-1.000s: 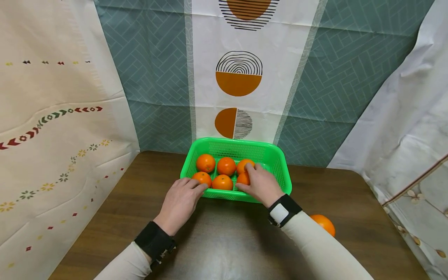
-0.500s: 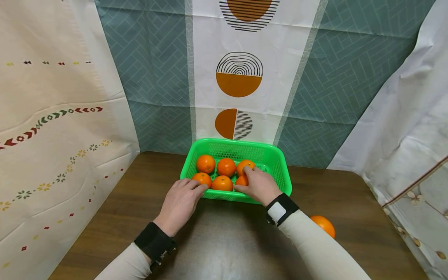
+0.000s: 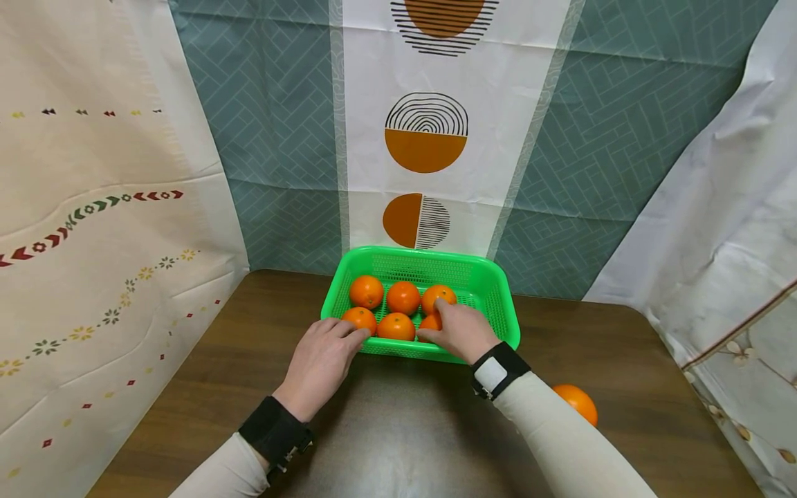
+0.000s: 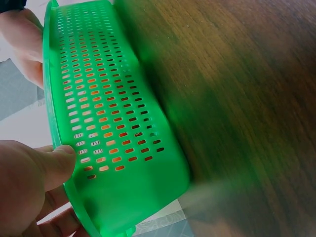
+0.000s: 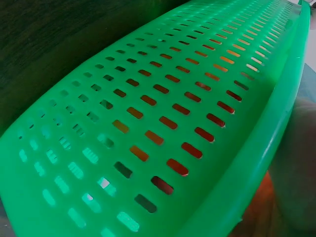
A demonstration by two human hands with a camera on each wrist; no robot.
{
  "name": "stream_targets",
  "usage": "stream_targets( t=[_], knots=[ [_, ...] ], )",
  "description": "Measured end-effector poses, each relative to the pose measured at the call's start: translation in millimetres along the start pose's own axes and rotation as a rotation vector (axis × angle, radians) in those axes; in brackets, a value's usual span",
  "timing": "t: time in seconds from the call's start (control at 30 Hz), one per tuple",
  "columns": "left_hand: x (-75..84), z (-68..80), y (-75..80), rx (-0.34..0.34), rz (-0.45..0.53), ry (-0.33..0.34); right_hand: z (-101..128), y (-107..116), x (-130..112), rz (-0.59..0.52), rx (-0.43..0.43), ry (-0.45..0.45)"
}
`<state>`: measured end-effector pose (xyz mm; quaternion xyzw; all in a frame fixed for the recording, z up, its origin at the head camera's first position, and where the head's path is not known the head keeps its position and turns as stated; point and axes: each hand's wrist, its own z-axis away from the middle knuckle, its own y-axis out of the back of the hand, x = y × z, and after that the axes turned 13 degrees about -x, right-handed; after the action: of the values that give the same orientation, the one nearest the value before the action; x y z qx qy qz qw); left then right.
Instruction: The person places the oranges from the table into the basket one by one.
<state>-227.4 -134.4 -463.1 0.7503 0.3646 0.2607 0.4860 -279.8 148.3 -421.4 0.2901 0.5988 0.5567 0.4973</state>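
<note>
A green plastic basket (image 3: pixel 492 277) stands on the table with several oranges in two rows inside. My left hand (image 3: pixel 320 360) holds its front left corner, thumb (image 4: pixel 61 160) on the rim and fingers over the other side, beside a front-row orange (image 3: pixel 360 319). Reaching over the near rim, my right hand (image 3: pixel 463 328) grips the orange (image 3: pixel 428 326) at the right end of the front row, between thumb and fingers. Its index finger overlaps the back-row orange (image 3: pixel 438 296). In the right wrist view the basket's holed wall (image 5: pixel 163 98) hides most of that hand.
Another orange (image 3: pixel 578 402) lies on the brown wooden table (image 3: pixel 398 429) to the right, partly behind my right sleeve. A middle front orange (image 3: pixel 396 326) sits left of the gripped one. Patterned cloths (image 3: pixel 280 138) hang behind and at both sides.
My right hand has shifted slightly left and toward me inside the basket, and the gripped orange has come closer to the middle front one. The left hand stays on the corner.
</note>
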Motion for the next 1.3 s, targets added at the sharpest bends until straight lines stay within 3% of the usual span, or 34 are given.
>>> stream_targets(
  t=[0.9,1.3],
  knots=[
    [-0.2,-0.5,-0.3,0.031,0.006,-0.018,6,5,0,0.012,0.009,0.007],
    [0.9,-0.7,1.8,-0.008,0.004,0.001,11,8,-2,0.061,0.029,-0.007]
  ],
)
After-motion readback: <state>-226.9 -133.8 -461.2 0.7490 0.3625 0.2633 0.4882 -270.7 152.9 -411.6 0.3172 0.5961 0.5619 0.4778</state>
